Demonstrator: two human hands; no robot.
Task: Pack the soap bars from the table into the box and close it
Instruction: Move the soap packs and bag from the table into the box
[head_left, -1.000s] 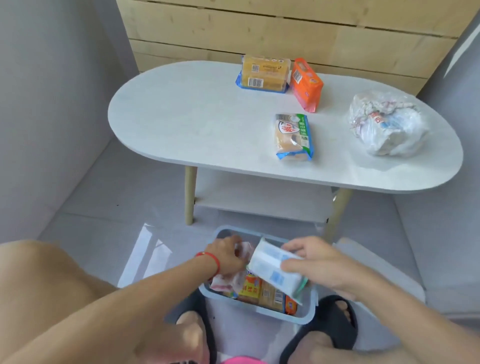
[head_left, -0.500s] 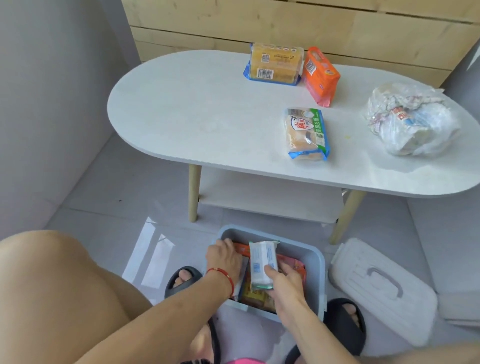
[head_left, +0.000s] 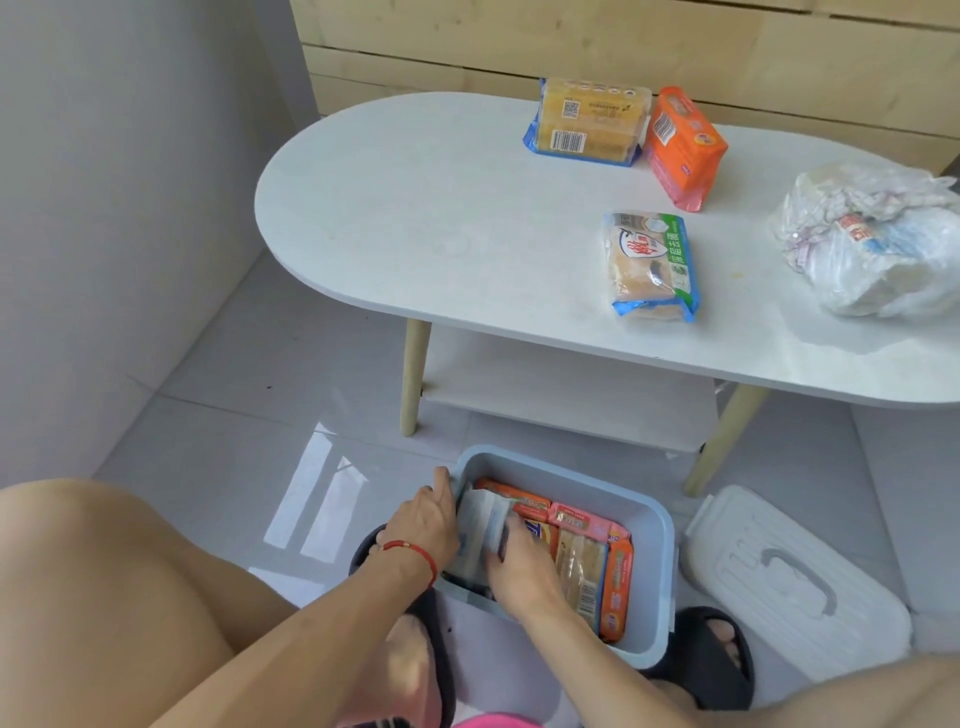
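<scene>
Both hands are down inside the blue box (head_left: 657, 525) on the floor. The right hand (head_left: 522, 569) presses its fingers against a pale blue-and-white soap pack (head_left: 480, 525) standing on edge at the box's left end, its grip closed onto the pack's right face. The left hand (head_left: 423, 522), with a red cord bracelet (head_left: 410, 548) at the wrist, rests at the box's left rim, its fingers against the same pack's other face, so the pack is pinched between the 2 hands.

Just beside the pack, to its right, the box already contains packed soap: an orange pack (head_left: 514, 496) along the far side, a pink one (head_left: 579, 519), a clear-wrapped yellowish one (head_left: 579, 571) and another orange one (head_left: 618, 590) against the right wall.

The box's white lid (head_left: 795, 587), with a grey handle, lies flat on the floor just right of the box, off it. The person's feet in black slippers (head_left: 709, 660) flank the box's near side.

Farther out, the white oval counter (head_left: 415, 223) carries 3 more soap packs: a yellow one with a barcode (head_left: 589, 122) at the far edge, an orange one (head_left: 683, 145) touching or nearly touching its right side, and a green-and-blue one (head_left: 652, 265) near the front edge. A crumpled clear plastic bag (head_left: 872, 239) sits well apart at the counter's right end.
</scene>
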